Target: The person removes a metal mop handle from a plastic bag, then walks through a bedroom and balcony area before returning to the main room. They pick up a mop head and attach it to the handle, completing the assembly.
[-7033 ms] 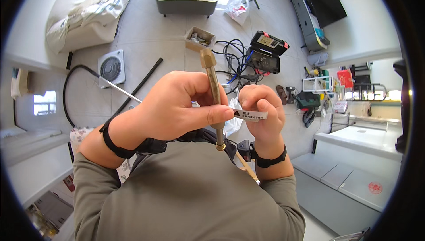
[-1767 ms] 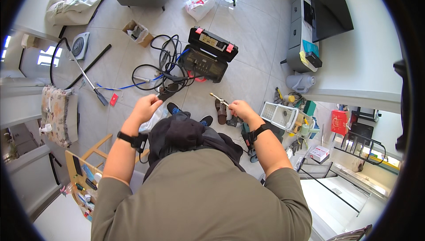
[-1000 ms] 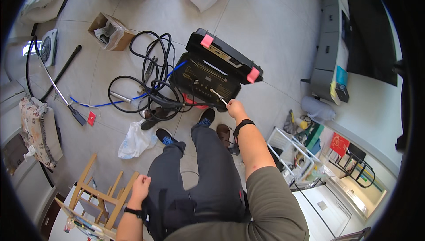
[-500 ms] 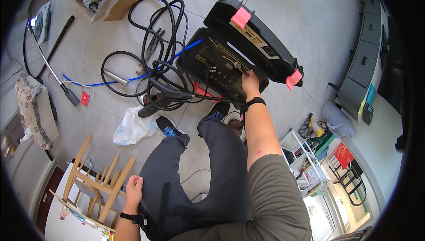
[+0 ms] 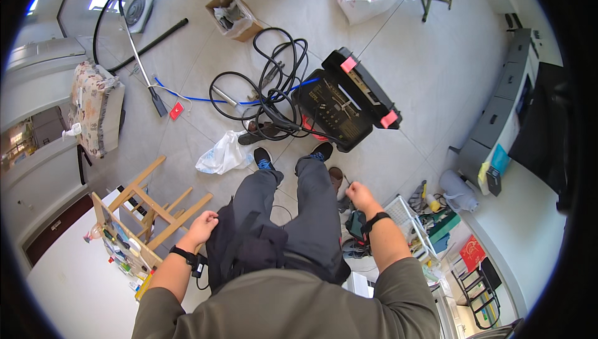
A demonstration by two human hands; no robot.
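My right hand [image 5: 360, 194] is raised beside my right leg with its fingers pinched together. A short, thin dark thing shows at its fingertips, too small to name. Loosely curled, my left hand [image 5: 202, 225] is beside my left thigh at the edge of a dark waist bag [image 5: 261, 239], with nothing visible in it. Beyond my shoes lies an open black plastic case [image 5: 336, 111] with pink latches [image 5: 389, 119]; metal fittings rest inside it. Left of the case, a coiled black hose [image 5: 280, 99] is heaped on the floor, a blue tube [image 5: 212, 100] running through it.
A white plastic bag [image 5: 225, 153] is near my left shoe. Wooden stool legs [image 5: 168, 214] stand at my left, a white wire rack [image 5: 408, 224] at my right. Farther off are a cardboard box [image 5: 240, 21], a vacuum wand [image 5: 140, 65] and grey drawers [image 5: 498, 99].
My right hand has left the case and drawn back toward my right side. My body appears more upright, with the case now farther away. The left hand has shifted to the waist bag's edge.
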